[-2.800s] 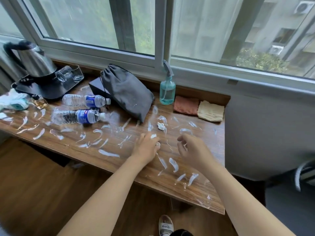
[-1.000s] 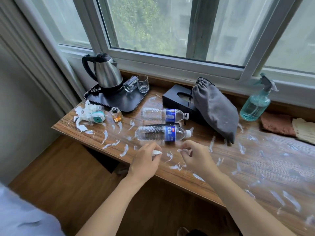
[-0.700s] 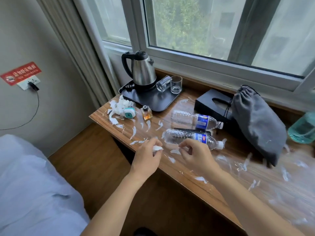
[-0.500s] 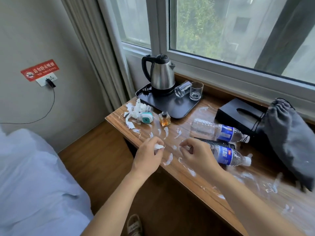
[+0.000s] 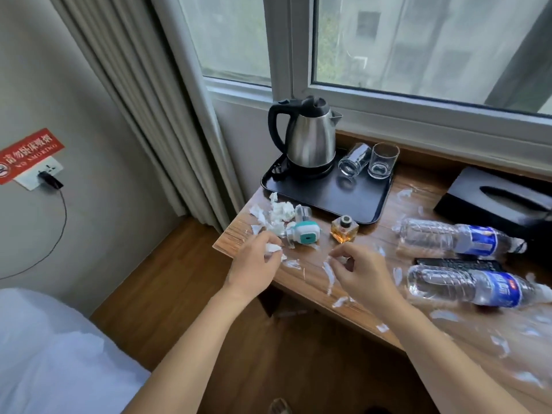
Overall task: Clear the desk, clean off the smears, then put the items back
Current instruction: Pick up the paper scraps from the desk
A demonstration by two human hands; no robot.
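Pretty sure this is a hotel room. You've got the classic welcome setup: a steel electric kettle (image 5: 310, 138) and two glasses (image 5: 369, 159) on a black tray (image 5: 352, 201), plus bottled water (image 5: 457, 237) lying on a wooden desk (image 5: 301, 279) under the window (image 5: 388, 40). There's a red no-smoking sign (image 5: 28, 153) above a wall socket (image 5: 40, 174), a black tissue box (image 5: 495, 198), long grey curtains (image 5: 149, 100), and the corner of a bed (image 5: 44, 354) with white sheets just beside the desk.

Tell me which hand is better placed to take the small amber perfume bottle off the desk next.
Right. The right hand hangs just below the amber perfume bottle, pinching only a tiny scrap; the left hand already holds a tissue wad.
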